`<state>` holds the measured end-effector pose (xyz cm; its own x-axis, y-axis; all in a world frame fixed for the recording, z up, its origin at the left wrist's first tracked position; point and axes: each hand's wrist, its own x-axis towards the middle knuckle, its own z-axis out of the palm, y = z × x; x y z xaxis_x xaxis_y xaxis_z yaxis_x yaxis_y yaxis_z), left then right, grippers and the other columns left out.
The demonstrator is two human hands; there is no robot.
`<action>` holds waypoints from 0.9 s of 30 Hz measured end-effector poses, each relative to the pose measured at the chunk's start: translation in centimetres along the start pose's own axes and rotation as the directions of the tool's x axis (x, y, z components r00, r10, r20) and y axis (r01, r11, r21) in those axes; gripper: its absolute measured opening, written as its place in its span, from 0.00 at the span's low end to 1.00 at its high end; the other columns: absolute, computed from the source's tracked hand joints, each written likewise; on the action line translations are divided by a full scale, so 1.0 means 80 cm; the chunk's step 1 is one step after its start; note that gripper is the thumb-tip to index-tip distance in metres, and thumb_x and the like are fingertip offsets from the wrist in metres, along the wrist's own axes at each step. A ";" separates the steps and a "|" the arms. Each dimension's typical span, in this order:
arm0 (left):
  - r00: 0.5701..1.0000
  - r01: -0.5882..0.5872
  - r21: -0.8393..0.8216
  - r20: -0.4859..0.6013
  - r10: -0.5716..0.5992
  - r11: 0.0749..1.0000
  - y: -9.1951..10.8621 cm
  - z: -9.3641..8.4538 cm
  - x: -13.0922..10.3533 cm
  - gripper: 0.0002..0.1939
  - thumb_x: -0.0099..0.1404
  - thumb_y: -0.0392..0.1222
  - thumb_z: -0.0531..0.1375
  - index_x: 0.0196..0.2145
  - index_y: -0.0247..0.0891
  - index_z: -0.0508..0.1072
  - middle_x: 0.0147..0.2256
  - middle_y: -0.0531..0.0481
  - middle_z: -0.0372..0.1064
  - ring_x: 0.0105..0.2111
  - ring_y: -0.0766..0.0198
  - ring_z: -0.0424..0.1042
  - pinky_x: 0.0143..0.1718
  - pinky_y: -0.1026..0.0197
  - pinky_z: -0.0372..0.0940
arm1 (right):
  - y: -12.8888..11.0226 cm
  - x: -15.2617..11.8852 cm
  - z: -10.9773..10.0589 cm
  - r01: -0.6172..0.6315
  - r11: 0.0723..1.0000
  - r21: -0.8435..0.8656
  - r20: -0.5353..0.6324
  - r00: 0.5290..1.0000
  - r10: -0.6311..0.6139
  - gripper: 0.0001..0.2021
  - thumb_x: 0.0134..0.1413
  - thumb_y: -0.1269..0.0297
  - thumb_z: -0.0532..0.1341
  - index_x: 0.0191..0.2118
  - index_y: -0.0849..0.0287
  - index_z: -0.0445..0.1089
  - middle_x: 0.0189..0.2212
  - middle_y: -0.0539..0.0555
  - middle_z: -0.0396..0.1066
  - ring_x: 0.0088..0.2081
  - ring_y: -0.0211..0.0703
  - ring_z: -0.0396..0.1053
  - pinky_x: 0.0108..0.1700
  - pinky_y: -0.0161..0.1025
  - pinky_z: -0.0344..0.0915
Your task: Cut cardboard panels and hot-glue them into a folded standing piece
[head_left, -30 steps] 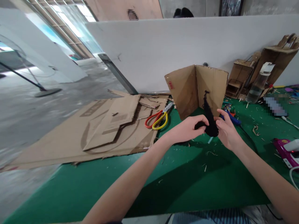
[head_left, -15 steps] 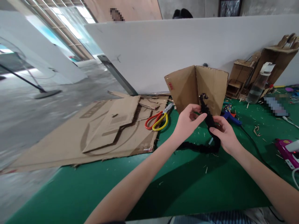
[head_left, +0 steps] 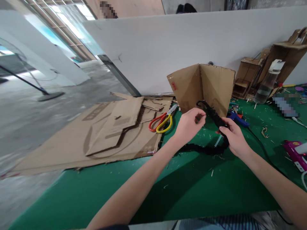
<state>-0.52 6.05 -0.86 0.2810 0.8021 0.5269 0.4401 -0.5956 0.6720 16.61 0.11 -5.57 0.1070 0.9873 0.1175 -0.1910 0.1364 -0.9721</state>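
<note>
A long, fuzzy black cord (head_left: 213, 115), thick like a rope of yarn, bends over the green table with a hooked upper end. My right hand (head_left: 233, 134) is closed around its upper stretch, thumb on top. To the left of that stretch, my left hand (head_left: 192, 123) is closed in a pinch; a thin dark bit shows at its fingertips, too small to name. The cord's lower part (head_left: 203, 149) curves along the table and passes behind my left wrist. A short pale stick (head_left: 218, 140) lies within the bend.
A folded cardboard piece (head_left: 188, 86) stands upright behind my hands. Scissors (head_left: 164, 121) with red and yellow handles lie by flat cardboard sheets (head_left: 59, 143). To the right are a blue glue gun (head_left: 240, 120), a bottle (head_left: 267, 84), a phone (head_left: 285, 106) and a magenta device (head_left: 294, 153).
My left hand has come off the cord and shifted left, its fingers now pinched. The cord's upper end leans further left and lower. My right hand still holds the cord.
</note>
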 end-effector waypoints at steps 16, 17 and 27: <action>0.915 -0.293 -0.137 -0.327 0.236 0.946 -0.009 -0.024 0.002 0.06 0.62 0.41 0.59 0.37 0.40 0.65 0.27 0.55 0.61 0.23 0.70 0.61 0.23 0.64 0.57 | -0.010 -0.003 -0.012 0.513 0.594 -0.620 0.100 0.802 -0.588 0.15 0.53 0.73 0.57 0.46 0.52 0.65 0.40 0.54 0.64 0.43 0.47 0.65 0.46 0.50 0.65; 0.887 -0.337 -0.007 -0.338 0.315 0.941 -0.003 -0.030 0.003 0.09 0.62 0.42 0.60 0.40 0.41 0.66 0.30 0.53 0.63 0.26 0.68 0.63 0.27 0.63 0.60 | -0.010 -0.003 -0.013 0.531 0.563 -0.634 0.121 0.786 -0.606 0.15 0.53 0.74 0.56 0.46 0.52 0.65 0.40 0.55 0.64 0.43 0.47 0.65 0.47 0.50 0.65; 0.933 -0.317 0.176 0.232 0.274 0.932 0.020 -0.040 0.010 0.08 0.67 0.40 0.56 0.35 0.39 0.75 0.39 0.48 0.75 0.41 0.61 0.71 0.44 0.56 0.65 | -0.003 -0.008 -0.011 0.621 0.276 -0.733 0.338 0.685 -0.645 0.20 0.52 0.80 0.54 0.49 0.53 0.63 0.40 0.56 0.61 0.43 0.48 0.63 0.45 0.47 0.66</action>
<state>-2.34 5.55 2.33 0.5810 0.5957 0.5547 0.4709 -0.8018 0.3680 17.48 -0.62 -5.60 -0.1331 0.6161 0.7763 0.7293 0.5912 -0.3442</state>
